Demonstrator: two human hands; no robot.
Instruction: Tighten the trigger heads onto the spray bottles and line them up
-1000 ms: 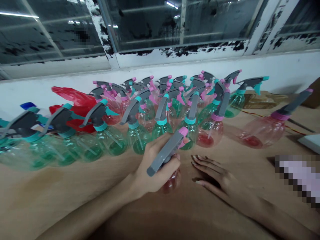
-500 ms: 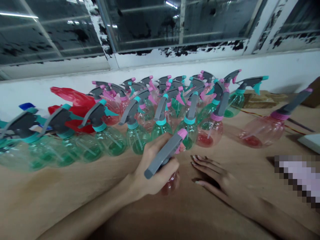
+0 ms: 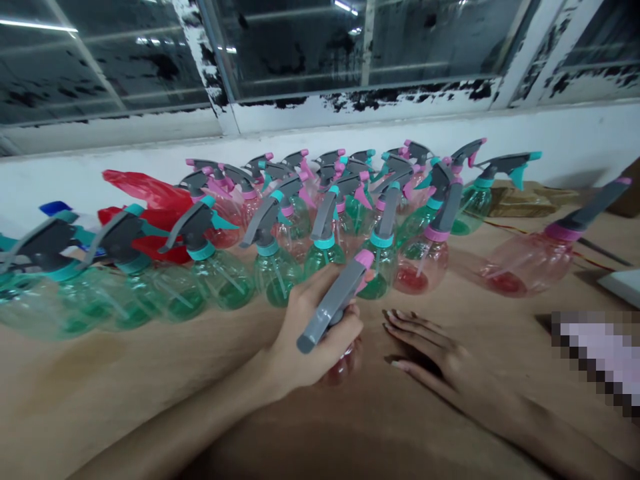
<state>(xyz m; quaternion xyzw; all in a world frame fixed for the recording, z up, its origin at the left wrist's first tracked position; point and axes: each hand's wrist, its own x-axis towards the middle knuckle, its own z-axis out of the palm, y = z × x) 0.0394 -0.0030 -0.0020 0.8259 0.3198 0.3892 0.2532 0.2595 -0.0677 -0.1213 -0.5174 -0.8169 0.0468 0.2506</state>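
Observation:
My left hand (image 3: 315, 327) is wrapped round the neck of a pink spray bottle (image 3: 334, 303) with a grey head and pink nozzle. The nozzle points away from me and to the right; the bottle's reddish body shows below my fingers, near the table. To its right, my right hand (image 3: 425, 347) lies on the table (image 3: 165, 387), fingers stretched out and holding nothing. Just beyond my hands stands a row of green spray bottles (image 3: 277, 273) with teal collars. A pink spray bottle (image 3: 423, 267) stands at the right end of that row.
Several more pink and green spray bottles (image 3: 355, 210) crowd behind the front row. Another pink one (image 3: 530, 263) stands apart at the right. A red plastic bag (image 3: 150, 193) lies at back left, a brown packet (image 3: 520, 200) at back right. Wall and window rise behind.
The spray bottle in my left hand has shifted slightly to the right and its head has turned a little. My right hand has stayed in place.

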